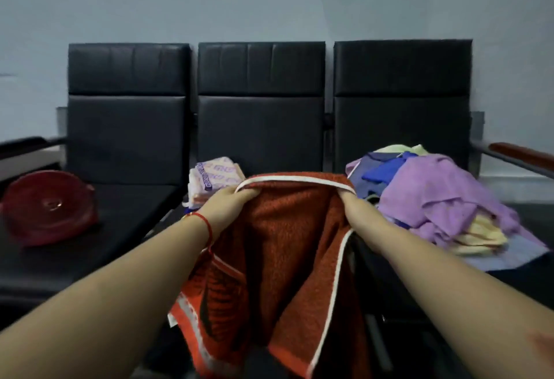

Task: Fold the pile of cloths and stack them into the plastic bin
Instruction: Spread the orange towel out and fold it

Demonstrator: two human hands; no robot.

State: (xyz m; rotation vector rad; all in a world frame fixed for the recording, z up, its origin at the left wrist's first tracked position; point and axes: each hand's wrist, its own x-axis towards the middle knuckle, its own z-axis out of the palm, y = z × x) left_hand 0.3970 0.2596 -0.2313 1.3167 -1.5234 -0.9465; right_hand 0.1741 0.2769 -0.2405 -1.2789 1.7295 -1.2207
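At 9 o'clock: red bin (49,206) on the left seat. Centre: left hand (229,203) and right hand (349,198) each grip the orange towel (287,246) top edge. At 3 o'clock: cloth pile (443,198).

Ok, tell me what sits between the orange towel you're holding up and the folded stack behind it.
Nothing visible. Both hands, left hand and right hand, hold the orange towel up by its top edge, and the folded stack sits just beyond it on the middle seat, partly hidden by the towel.
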